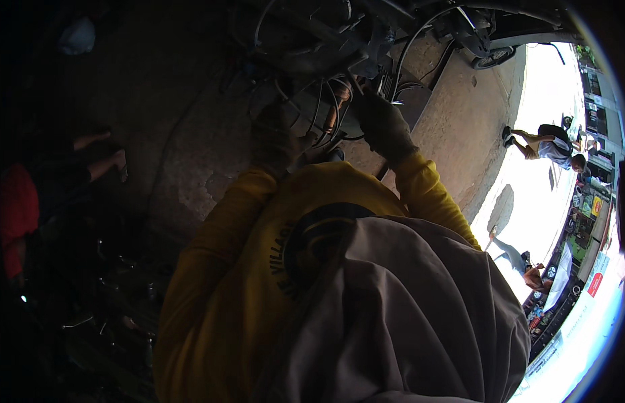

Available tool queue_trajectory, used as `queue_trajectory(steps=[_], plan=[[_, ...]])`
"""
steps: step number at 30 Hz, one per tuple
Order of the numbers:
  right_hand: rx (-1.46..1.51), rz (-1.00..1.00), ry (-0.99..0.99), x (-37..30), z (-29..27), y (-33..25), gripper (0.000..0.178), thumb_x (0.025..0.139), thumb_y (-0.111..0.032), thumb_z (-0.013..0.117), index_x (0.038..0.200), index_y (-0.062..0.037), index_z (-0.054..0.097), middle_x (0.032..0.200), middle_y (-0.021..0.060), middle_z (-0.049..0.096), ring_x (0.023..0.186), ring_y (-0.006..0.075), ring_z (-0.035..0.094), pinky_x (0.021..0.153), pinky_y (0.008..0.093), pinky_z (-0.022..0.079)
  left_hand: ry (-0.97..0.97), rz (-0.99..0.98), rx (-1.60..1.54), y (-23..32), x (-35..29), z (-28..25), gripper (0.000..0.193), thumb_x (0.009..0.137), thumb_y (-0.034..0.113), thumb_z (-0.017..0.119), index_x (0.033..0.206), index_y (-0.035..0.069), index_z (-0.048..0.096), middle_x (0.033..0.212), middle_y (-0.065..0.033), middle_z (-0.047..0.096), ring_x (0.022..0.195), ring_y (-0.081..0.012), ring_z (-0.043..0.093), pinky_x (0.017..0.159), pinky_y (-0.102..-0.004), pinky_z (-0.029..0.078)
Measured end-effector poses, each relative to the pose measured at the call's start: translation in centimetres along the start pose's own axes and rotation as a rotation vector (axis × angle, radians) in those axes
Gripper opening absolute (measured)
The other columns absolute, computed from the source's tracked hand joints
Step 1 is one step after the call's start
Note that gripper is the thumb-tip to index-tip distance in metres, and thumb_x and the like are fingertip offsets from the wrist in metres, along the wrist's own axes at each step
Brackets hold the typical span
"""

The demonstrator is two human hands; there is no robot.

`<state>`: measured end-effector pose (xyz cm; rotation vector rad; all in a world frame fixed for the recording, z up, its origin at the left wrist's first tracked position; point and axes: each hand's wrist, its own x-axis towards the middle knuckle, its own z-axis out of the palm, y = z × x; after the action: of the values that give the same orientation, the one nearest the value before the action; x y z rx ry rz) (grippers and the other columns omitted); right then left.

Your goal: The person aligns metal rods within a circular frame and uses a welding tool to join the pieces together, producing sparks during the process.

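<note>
In the dim light, my left hand [272, 138], in a dark work glove, is closed beside a tangle of thin loops [317, 111] of cable or wire. What it holds is lost in shadow. My right hand [385, 126], in a greyish glove, is closed round the lower end of a short metal bar [354, 82] that points up and left. Between my hands, a copper-brown, tube-like part [337, 104] stands among the loops. A dark metal frame [312, 54] with rods and cables lies just beyond both hands.
At left, a person in a red shirt [20, 201] is near, bare legs towards me. Dark metal parts [127, 316] lie lower left. A wheel [492, 58] stands at upper right. People [554, 149] are out on the sunlit street at right. A pale bundle [77, 35] lies far left.
</note>
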<state>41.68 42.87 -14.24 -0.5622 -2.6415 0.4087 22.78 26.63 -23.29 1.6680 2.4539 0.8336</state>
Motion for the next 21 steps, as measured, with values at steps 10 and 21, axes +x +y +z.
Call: queue_trajectory(steps=[10, 21], plan=[[-0.017, 0.132, -0.213, 0.3, -0.5, -0.4, 0.025, 0.09, -0.003, 0.058, 0.114, -0.0028, 0.063, 0.102, 0.0114, 0.065, 0.088, 0.0245, 0.069, 0.073, 0.0335, 0.057, -0.047, -0.036, -0.06, 0.0, 0.0, -0.2, 0.113, 0.063, 0.052, 0.087, 0.148, 0.0, 0.034, 0.131, -0.0218, 0.055, 0.119, -0.0374, 0.056, 0.1, -0.0479, 0.046], [0.022, 0.122, -0.099, 0.8, -0.7, -0.8, 0.022, 0.093, -0.006, 0.061, 0.115, -0.0023, 0.065, 0.1, 0.0109, 0.065, 0.088, 0.028, 0.068, 0.076, 0.0352, 0.056, -0.031, -0.018, -0.057, -0.4, -0.2, 0.5, 0.11, 0.062, 0.049, 0.087, 0.145, -0.002, 0.038, 0.133, -0.0223, 0.054, 0.122, -0.0369, 0.055, 0.103, -0.0459, 0.045]])
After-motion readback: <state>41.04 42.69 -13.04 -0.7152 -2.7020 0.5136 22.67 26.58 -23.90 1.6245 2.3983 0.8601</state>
